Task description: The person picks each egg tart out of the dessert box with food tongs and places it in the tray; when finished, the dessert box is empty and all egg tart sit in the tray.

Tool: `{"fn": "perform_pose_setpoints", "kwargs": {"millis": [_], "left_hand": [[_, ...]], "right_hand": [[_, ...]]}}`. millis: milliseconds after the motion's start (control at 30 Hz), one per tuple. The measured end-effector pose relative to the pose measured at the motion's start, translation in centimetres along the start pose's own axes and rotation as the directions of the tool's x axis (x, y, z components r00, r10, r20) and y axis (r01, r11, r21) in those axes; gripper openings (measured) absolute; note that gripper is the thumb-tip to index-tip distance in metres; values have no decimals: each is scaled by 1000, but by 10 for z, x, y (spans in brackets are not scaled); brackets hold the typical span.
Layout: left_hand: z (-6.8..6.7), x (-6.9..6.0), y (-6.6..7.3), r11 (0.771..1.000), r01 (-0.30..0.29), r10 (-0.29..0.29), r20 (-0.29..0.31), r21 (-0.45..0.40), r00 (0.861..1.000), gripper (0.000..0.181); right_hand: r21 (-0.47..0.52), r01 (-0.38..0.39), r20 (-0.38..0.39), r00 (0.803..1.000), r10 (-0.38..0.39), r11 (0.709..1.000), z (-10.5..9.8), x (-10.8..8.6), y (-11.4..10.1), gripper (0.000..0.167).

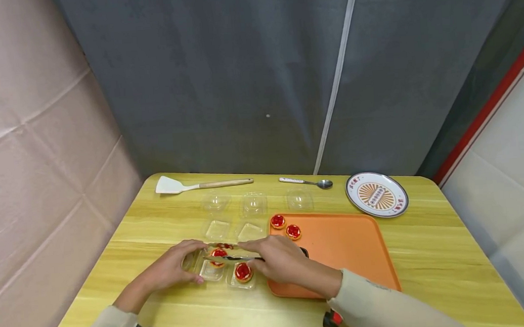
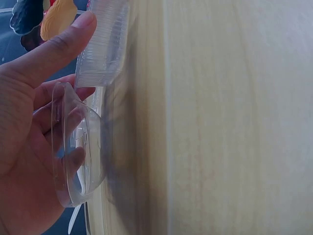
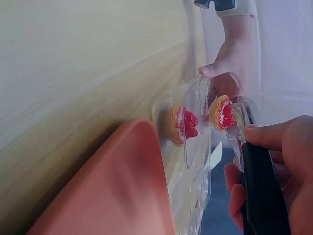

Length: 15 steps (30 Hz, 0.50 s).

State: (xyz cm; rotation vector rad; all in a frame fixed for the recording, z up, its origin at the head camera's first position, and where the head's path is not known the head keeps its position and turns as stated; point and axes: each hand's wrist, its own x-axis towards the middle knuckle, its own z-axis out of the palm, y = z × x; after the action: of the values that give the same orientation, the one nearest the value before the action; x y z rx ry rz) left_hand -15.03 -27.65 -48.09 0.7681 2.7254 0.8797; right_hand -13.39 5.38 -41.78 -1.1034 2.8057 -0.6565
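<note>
My right hand (image 1: pixel 280 258) grips black-handled tongs (image 3: pixel 264 191), whose metal tips hold a tart (image 3: pixel 222 113) with red topping. This tart hangs over a clear plastic box (image 2: pixel 100 54) at the left of the front row. My left hand (image 1: pixel 175 264) holds that box by its side, thumb at the base and fingers behind the raised clear lid (image 2: pixel 95 142). Beside it on the right, another red-topped tart (image 1: pixel 243 272) sits in an open clear box (image 1: pixel 243 286). Two more tarts (image 1: pixel 278 221) lie on the orange tray (image 1: pixel 340 244), near its left corner.
Several clear boxes (image 1: pixel 218 229) stand behind the hands. A white spatula (image 1: pixel 169 185) with a wooden handle, a spoon (image 1: pixel 324 184) and a patterned plate (image 1: pixel 377 195) lie along the table's far edge. A grey curtain (image 1: pixel 238 84) hangs behind.
</note>
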Motion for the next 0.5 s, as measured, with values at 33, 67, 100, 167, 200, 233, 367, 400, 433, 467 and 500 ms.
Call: {"fn": "perform_pose_setpoints", "kwargs": {"millis": [33,67,100,167,200,233,367,400,433,467,500], "left_hand": [[0,0,0,1000,-1,1,0,-1,1000,85],[0,0,-1,1000,-2,2,0,-2,1000,85],[0,0,-1,1000,-5,5,-1,-1,1000,85],[1,0,-2,1000,-8,8,-3,2,1000,85],[1,0,-2,1000,-10,10,-3,1,1000,86],[1,0,-2,1000,-12,12,-5,2,1000,86],[2,1,-2,1000,-18,18,-9,4,1000,85],[2,1,-2,1000,-19,19,-11,3,1000,85],[2,1,-2,1000,-22,22,-13,3,1000,84],[2,1,-3,1000,-25,26,-15,4,1000,83],[2,1,-3,1000,-28,28,-16,6,999,83]], "right_hand": [[3,-1,-5,1000,1,1000,-1,-2,1,45],[8,-3,-9,1000,3,1000,-3,-3,1,46],[12,-3,-13,1000,3,1000,-4,-5,2,46],[20,-11,-21,1000,11,1000,-6,-9,5,46],[26,-14,-26,1000,14,1000,-7,-11,6,46],[28,-12,-35,999,13,1000,-8,-13,8,46],[31,-23,-58,998,25,999,-12,-21,13,46],[31,-28,-60,998,30,999,-13,-24,15,46],[30,-35,-60,998,37,999,-14,-26,16,46],[30,-43,-57,997,45,999,-15,-28,18,46],[29,-51,-55,997,52,998,-15,-30,19,46]]}}
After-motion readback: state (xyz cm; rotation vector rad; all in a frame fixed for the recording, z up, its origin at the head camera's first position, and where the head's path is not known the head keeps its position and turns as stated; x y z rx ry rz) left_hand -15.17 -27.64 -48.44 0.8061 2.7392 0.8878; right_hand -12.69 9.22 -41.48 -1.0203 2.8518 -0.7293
